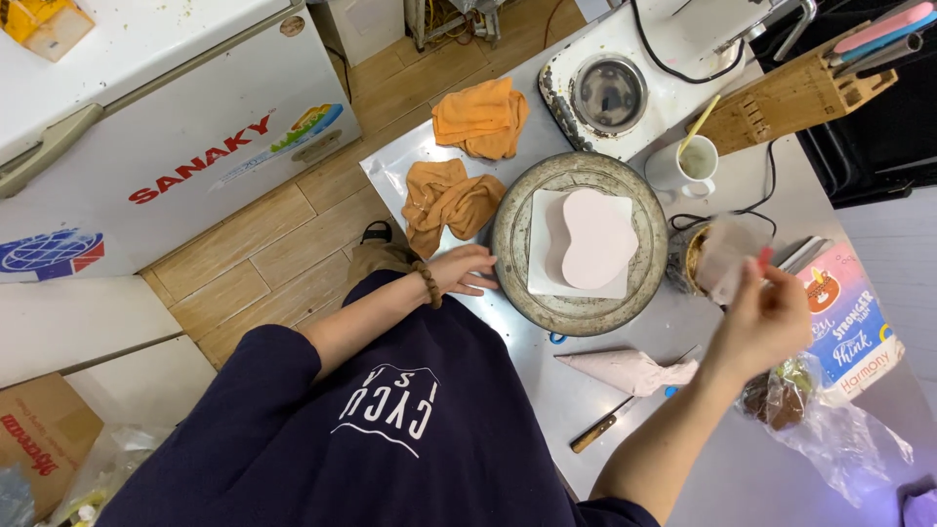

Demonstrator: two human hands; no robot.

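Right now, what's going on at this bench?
A person stands over a metal worktable. Their left hand rests on the rim of a round metal turntable, which carries a pale pink, bean-shaped cake on a white square board. The right hand is raised beside it, pinching a small thin translucent piece. A filled piping bag and a wooden-handled knife lie on the table near the person; two orange cloths sit beyond the turntable.
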